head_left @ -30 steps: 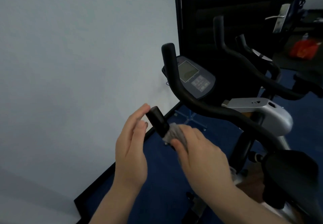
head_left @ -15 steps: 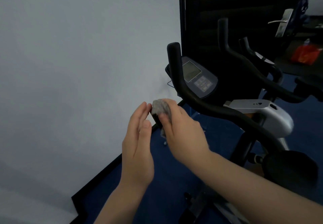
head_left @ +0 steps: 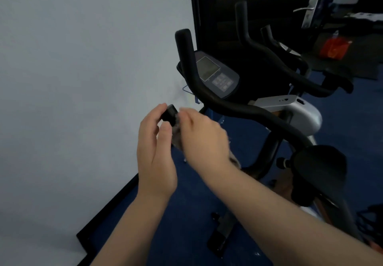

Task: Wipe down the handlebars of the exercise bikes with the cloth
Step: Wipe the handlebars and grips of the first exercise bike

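The nearest exercise bike has black curved handlebars (head_left: 223, 104) and a grey console (head_left: 215, 75). A short black handle end (head_left: 170, 113) pokes up between my hands. My right hand (head_left: 205, 139) is wrapped around that handle with the grey cloth (head_left: 177, 135) pressed under its fingers; only a strip of cloth shows. My left hand (head_left: 154, 151) stands upright beside the handle tip, fingers together and lightly touching it, holding nothing. A second bike's handlebars (head_left: 269, 52) rise behind.
A pale wall (head_left: 83, 79) fills the left. The floor is blue carpet (head_left: 186, 214) with a black skirting edge. The bike's black saddle (head_left: 319, 164) sits at right, its silver frame cover (head_left: 298, 112) behind. A dark door with a metal lever (head_left: 308, 8) stands far right.
My right hand slid the cloth up over the handle tip, then back down a little, so the black tip shows again. My left hand stayed beside it.
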The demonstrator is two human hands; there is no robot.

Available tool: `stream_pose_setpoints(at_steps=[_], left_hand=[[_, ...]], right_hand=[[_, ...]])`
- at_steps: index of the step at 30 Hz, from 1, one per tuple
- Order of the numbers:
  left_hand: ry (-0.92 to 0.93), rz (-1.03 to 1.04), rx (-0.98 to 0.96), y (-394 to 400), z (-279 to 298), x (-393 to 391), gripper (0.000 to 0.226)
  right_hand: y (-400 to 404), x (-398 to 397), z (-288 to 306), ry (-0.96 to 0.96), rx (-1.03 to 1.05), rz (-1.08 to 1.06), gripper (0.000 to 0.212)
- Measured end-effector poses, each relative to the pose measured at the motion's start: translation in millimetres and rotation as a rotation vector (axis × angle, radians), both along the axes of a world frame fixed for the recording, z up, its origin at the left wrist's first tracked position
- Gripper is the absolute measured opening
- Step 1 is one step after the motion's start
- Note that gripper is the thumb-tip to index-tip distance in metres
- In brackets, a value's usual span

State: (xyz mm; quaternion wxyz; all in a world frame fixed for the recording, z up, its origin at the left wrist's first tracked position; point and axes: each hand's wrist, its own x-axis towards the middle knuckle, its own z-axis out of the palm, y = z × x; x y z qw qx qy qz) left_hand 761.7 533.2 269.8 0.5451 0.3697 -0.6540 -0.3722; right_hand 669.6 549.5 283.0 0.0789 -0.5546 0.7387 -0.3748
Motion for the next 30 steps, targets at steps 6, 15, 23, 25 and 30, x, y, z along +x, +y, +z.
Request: stream_pose_setpoints(at_steps=[6,15,23,25,30], left_hand=[[-0.224,-0.058,-0.212,-13.5,4.6,-0.6,0.042],[-0.355,-0.042,-0.398,-29.3,-1.1,-11.0,0.038],[-0.584,0.043,-0.703,-13.7,-20.8,-31.4,0.036],[-0.621,0.016,-0.711,-15.7,-26.6,-33.3,0.043],[-0.74,0.095,-0.784,-21.0,-31.9,-31.1,0.044]], right_hand=[[53.0,-8.5,-31.6,0.24,-0.15,-0.012,0.044],[14.8,4.9,-20.9,0.237,-0.05,-0.121,0.03],[59.9,-35.4,-52.4,0.107,-0.195,-0.192,0.033],[55.7,-19.3,-56.3,0.143,-0.245,-0.241,0.029],[80.9,-64.6,-81.3,0.187,-0.376,-0.129,0.029]])
